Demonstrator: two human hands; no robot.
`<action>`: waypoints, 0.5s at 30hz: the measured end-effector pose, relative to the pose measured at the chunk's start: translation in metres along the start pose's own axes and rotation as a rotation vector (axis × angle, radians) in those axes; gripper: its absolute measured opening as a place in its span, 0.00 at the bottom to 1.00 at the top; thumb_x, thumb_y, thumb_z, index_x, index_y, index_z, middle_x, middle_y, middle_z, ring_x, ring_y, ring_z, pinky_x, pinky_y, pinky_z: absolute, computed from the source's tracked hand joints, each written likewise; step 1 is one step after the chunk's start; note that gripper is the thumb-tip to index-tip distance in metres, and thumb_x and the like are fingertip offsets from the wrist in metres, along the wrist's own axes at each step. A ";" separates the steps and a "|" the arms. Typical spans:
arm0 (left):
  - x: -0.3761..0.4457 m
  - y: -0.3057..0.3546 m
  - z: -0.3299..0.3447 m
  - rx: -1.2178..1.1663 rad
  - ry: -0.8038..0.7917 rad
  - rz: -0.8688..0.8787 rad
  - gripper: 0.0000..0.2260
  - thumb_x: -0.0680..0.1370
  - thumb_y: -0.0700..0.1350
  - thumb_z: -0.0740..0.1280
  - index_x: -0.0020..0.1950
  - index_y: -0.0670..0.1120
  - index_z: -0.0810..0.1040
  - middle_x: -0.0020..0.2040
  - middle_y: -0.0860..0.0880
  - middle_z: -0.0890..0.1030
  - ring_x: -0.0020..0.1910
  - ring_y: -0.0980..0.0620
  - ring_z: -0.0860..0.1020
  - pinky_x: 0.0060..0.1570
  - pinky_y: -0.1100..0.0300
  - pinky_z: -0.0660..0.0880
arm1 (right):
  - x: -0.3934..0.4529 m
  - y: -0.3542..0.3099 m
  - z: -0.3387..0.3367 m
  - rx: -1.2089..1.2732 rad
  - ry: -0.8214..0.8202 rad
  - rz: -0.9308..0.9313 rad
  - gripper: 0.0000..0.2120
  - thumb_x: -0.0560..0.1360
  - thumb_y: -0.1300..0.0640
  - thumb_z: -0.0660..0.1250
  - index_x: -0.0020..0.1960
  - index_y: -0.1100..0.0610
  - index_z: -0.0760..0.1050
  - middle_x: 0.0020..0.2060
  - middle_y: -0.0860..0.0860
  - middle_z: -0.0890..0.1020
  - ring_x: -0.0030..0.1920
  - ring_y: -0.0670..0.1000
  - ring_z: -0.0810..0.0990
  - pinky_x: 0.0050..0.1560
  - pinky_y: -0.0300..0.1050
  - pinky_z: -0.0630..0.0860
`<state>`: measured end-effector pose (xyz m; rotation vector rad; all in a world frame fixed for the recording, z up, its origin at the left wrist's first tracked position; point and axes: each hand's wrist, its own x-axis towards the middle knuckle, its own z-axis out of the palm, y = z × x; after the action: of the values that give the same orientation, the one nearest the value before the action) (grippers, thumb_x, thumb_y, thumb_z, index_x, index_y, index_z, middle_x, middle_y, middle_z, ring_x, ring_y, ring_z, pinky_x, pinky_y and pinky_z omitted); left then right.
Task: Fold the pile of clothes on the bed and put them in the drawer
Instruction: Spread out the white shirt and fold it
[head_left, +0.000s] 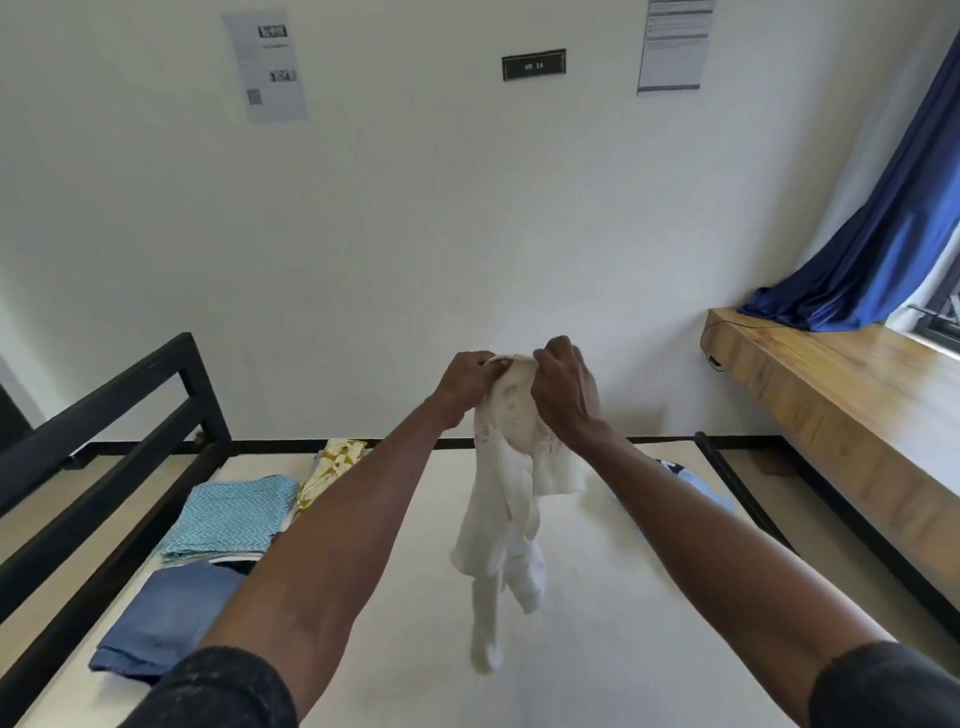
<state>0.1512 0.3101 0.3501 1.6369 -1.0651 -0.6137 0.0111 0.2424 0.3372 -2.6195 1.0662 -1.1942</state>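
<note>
A white garment hangs in the air above the bed, bunched at the top, its lower part dangling down. My left hand pinches its upper edge on the left. My right hand grips the same top part on the right, close beside the left hand. On the bed's left side lie folded clothes: a blue piece nearest me, a teal zigzag-patterned piece beyond it, and a yellow patterned piece at the far end. A light blue garment lies unfolded behind my right forearm.
The black metal bed frame rises at the left and runs along the far edge. A wooden ledge lines the right wall under a blue curtain. A white wall with posted papers stands straight ahead. No drawer is in view.
</note>
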 end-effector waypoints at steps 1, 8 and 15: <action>-0.001 -0.005 -0.001 -0.071 0.039 -0.001 0.13 0.78 0.48 0.69 0.37 0.44 0.75 0.35 0.46 0.73 0.36 0.51 0.69 0.39 0.56 0.66 | 0.005 -0.004 -0.003 -0.030 -0.006 -0.022 0.12 0.74 0.71 0.57 0.53 0.66 0.76 0.52 0.62 0.77 0.51 0.63 0.76 0.41 0.49 0.69; -0.002 -0.005 -0.028 0.439 -0.028 0.216 0.09 0.70 0.40 0.74 0.39 0.48 0.74 0.36 0.52 0.75 0.36 0.53 0.72 0.31 0.67 0.62 | 0.026 -0.005 -0.026 -0.005 -0.136 0.213 0.12 0.68 0.69 0.60 0.29 0.57 0.65 0.33 0.55 0.70 0.39 0.62 0.69 0.38 0.47 0.60; 0.004 -0.010 -0.028 0.587 0.008 0.100 0.13 0.71 0.31 0.61 0.47 0.39 0.83 0.42 0.46 0.78 0.42 0.48 0.74 0.32 0.62 0.66 | 0.031 0.026 -0.039 0.047 -0.134 0.297 0.11 0.72 0.65 0.60 0.50 0.60 0.78 0.50 0.62 0.81 0.51 0.66 0.78 0.44 0.48 0.70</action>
<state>0.1788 0.3205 0.3504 2.0621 -1.3974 -0.2324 -0.0159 0.2117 0.3755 -2.3601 1.3228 -0.9548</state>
